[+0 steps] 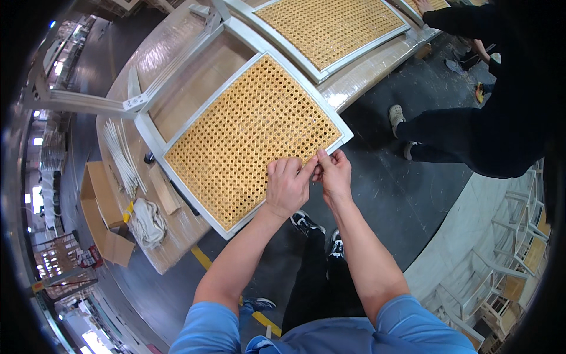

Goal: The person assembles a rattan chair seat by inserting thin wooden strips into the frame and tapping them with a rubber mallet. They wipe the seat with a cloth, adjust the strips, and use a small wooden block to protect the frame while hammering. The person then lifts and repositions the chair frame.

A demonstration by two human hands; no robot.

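A pale-framed chair [154, 137] lies on the wrapped worktable, and its woven cane panel [247, 135] reaches toward me over the table's edge. Both hands meet at the near edge of that panel, close to its right corner. My left hand [288, 184] has its fingers curled against the cane, with index finger and thumb drawn together toward the other hand. Touching or almost touching it, my right hand [335, 176] pinches with thumb and forefinger at the frame's rim [337, 141]. Whatever sits between the fingertips is too small or hidden to name.
A second cane panel [330, 29] lies farther back on the table. At left are white strips [122, 156], a wood block [165, 189], a cloth [147, 223] and a cardboard box [106, 218]. A person in dark clothes [471, 130] stands at right; chair frames [495, 283] stand lower right.
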